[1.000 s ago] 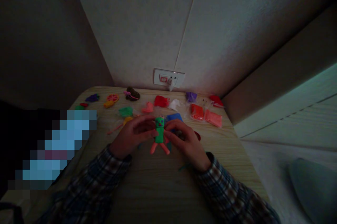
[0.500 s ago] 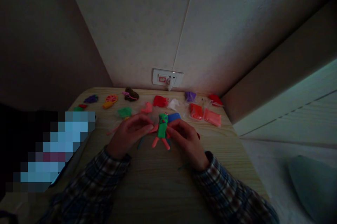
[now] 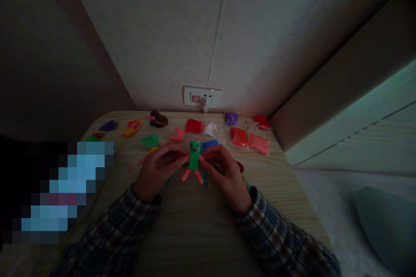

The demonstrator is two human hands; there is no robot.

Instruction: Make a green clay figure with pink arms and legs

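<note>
A small clay figure with a green head and body and pink-orange limbs is held upright above the table, its front towards me. My left hand pinches it at the arm on its left side in view. From the other side, my right hand has thumb and fingers closed at the opposite arm. Behind the figure lies a blue piece of clay, partly covered by it. Close beyond my left hand are a green clay lump and a pink clay lump.
On the wooden table are red clay, bagged orange clay, bagged pink clay, purple clay and a brown clay piece. A blurred-out screen stands at the left. A wall socket holds a plug.
My left hand has closed in on the figure's arm, and my fingers sit nearer its body on both sides. The whole view has shifted slightly.
</note>
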